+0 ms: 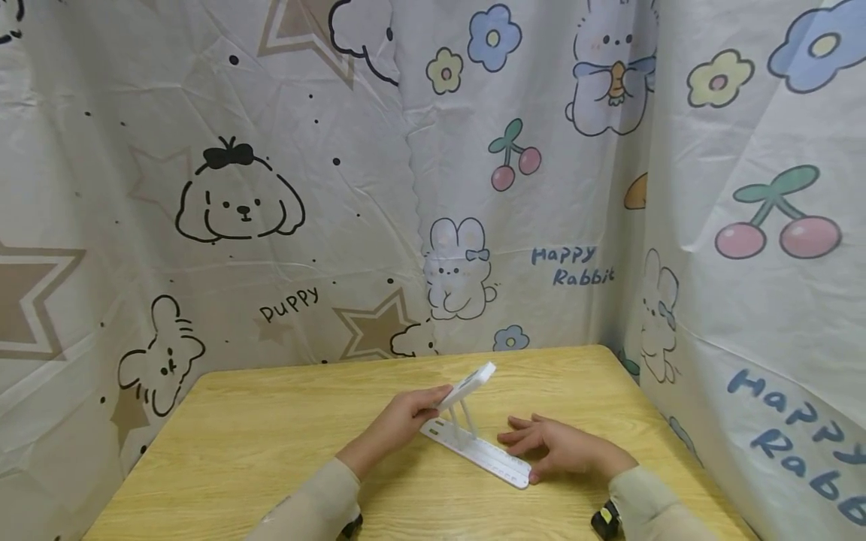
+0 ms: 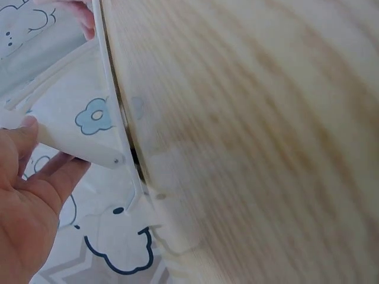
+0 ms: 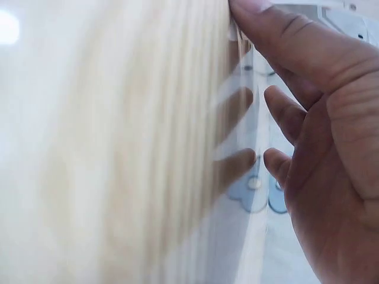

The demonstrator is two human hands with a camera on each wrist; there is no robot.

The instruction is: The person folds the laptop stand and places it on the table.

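Note:
A white folding stand (image 1: 473, 452) lies slantwise on the table, its long slotted base flat and its upper panel (image 1: 468, 385) tilted up on thin supports. My left hand (image 1: 401, 421) pinches the lower left end of that panel between thumb and fingers. In the left wrist view, the left hand (image 2: 32, 195) has the white piece (image 2: 83, 147) between thumb and fingers, with a small pivot at its end. My right hand (image 1: 564, 447) is at the base's near right end, thumb beside the tip and fingers spread. The right wrist view shows the right hand (image 3: 337, 136) with fingers loosely extended, low over the tabletop.
The wood-grain table (image 1: 271, 436) runs back to a patterned curtain (image 1: 365, 225) hanging behind it and along the sides. A dark wrist strap (image 1: 605, 520) shows below the right sleeve (image 1: 649, 503).

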